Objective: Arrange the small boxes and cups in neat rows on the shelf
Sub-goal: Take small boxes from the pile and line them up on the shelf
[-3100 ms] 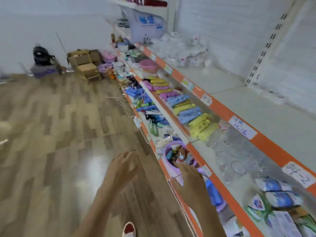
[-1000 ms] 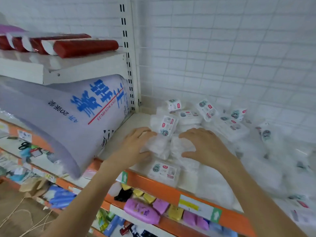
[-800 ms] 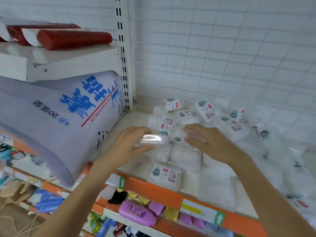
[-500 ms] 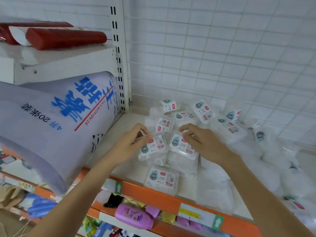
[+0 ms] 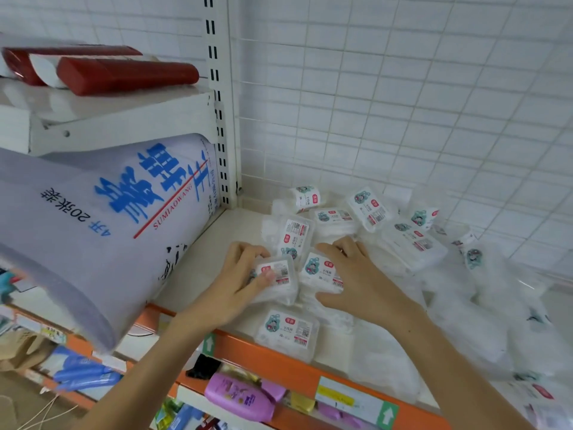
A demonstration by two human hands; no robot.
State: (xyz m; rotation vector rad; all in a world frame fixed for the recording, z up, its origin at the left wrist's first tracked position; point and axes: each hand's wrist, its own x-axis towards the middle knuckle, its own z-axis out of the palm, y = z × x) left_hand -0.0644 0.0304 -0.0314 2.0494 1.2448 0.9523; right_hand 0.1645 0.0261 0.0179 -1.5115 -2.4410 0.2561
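Both hands are down among a loose heap of small clear plastic boxes on the white shelf (image 5: 198, 274), the one with the orange front edge. The left hand (image 5: 238, 283) has its fingers curled round one box (image 5: 276, 274), thumb pressed on the labelled lid, the box tipped a little toward the near side. Just to its right, the right hand (image 5: 356, 274) curls over a second box (image 5: 322, 270), fingers at the far edge and thumb at the near edge, so it grips it from above. The two held boxes sit side by side, almost touching. Another labelled box (image 5: 286, 332) lies flat near the shelf's front edge, below the hands. More boxes (image 5: 369, 209) are scattered at odd angles toward the far white grid wall (image 5: 403, 103), some blurred on the right. To the left a big pale sack with blue lettering (image 5: 102, 218) leans across the shelf. On the upper shelf sit red tubes (image 5: 124, 74), and a purple bottle (image 5: 238, 398) lies on the shelf below.
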